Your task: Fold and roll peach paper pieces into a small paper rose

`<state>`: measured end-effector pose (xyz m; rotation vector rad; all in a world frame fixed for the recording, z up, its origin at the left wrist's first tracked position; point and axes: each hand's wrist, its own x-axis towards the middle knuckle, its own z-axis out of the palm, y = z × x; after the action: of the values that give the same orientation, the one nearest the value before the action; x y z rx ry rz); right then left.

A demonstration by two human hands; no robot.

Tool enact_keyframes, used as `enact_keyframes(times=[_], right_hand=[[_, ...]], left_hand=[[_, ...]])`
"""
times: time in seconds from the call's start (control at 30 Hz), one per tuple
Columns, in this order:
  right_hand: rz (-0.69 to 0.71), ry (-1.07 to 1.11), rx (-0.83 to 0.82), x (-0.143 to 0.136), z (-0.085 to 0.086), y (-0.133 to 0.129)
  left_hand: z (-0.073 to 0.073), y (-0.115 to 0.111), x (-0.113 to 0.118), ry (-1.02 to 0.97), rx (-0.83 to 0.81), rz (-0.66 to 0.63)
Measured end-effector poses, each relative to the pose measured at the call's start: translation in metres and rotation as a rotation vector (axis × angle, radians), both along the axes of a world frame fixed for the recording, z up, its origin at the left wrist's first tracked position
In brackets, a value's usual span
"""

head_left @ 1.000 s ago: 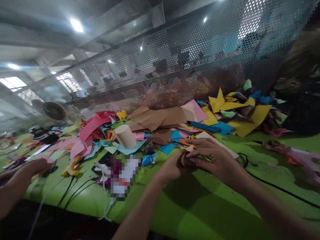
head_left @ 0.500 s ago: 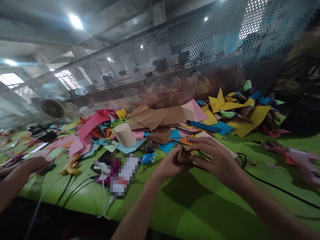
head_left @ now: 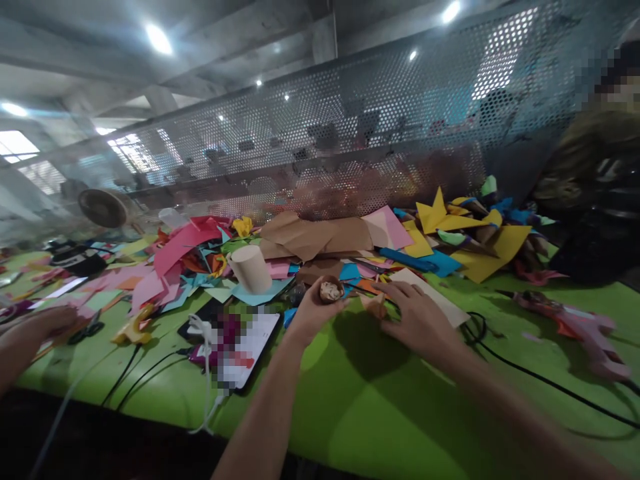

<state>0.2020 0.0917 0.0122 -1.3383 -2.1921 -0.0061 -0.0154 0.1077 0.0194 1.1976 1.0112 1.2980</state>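
Observation:
My left hand (head_left: 311,312) is closed around a small brown paper roll (head_left: 331,291), its round end turned up and showing pale crumpled stuff inside. To its right, my right hand (head_left: 417,313) pinches a light brown piece of paper (head_left: 373,307) between thumb and fingers. The two hands are apart, just above the green table (head_left: 350,413). Beyond my right hand lies a cream sheet (head_left: 440,299). Blue and orange paper scraps show behind both hands.
A pink glue gun (head_left: 575,320) with a black cord lies at right. A white phone (head_left: 257,340), a yellow glue gun (head_left: 135,327) and cables lie left. A cardboard tube (head_left: 250,269) stands before piled brown paper (head_left: 320,233). Another person's hand (head_left: 45,327) is at far left.
My hands have moved apart. The left went left with the brown roll, whose stuffed end now shows; the right holds a separate light brown piece.

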Motion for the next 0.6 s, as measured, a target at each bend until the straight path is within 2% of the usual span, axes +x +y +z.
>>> enact_keyframes(times=[0.13,0.27,0.33,0.47,0.53,0.6], right_hand=[[-0.054,-0.127,-0.042,-0.012,-0.001,0.0],[-0.057,-0.078,-0.056,-0.009,0.0,0.003],[-0.055,0.11,-0.081,-0.003,0.0,0.004],[-0.002,0.737,-0.282,0.0,0.002,0.001],[0.043,0.9,-0.392,-0.005,0.007,-0.003],[0.081,0.966,-0.466,-0.012,0.012,-0.008]], left_hand=[[-0.008,0.002,0.002,-0.015,-0.01,-0.026],[-0.012,0.003,0.001,-0.032,0.002,-0.039],[-0.011,0.003,0.002,-0.037,0.005,-0.049],[-0.007,-0.003,0.011,-0.074,-0.029,-0.128],[-0.005,-0.006,0.018,-0.106,-0.048,-0.179],[-0.004,-0.009,0.023,-0.129,-0.049,-0.2]])
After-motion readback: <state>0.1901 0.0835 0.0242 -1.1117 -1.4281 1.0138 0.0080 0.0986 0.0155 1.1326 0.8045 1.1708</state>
